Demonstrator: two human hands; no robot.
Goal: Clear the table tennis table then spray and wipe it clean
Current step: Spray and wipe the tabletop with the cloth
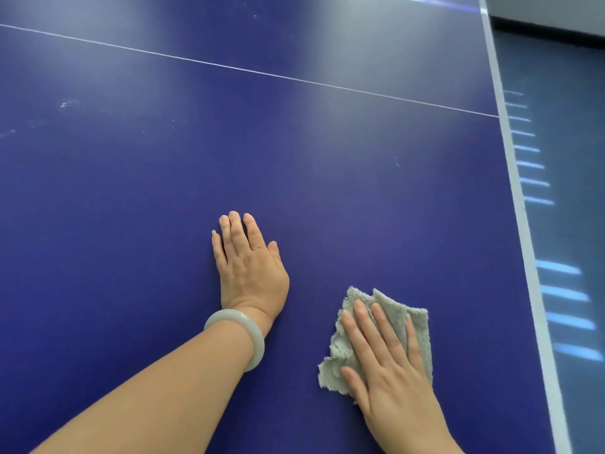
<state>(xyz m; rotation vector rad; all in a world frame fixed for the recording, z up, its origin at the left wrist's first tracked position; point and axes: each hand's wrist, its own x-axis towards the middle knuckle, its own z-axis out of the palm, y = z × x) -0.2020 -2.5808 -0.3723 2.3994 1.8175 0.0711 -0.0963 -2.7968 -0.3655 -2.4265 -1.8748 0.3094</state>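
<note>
Dark blue table tennis table (131, 191) w/ white edge line runs off ahead; right hand (389, 365) presses flat on crumpled grey-green fleece cloth (415, 326) nr right edge, left hand (248, 260) flat, empty, just beside, so unwiped top lies fwd & left.

Pale green, smooth stone-like bangle (240, 332), ring-shaped, encircling a bare wrist. Dark grey-blue floor (569, 178) at right, beyond the bench edge, crossed by a column of short, bright blue light stripes (563, 293). Light grey wall with black skirting strip (546, 26) at upper right.
</note>
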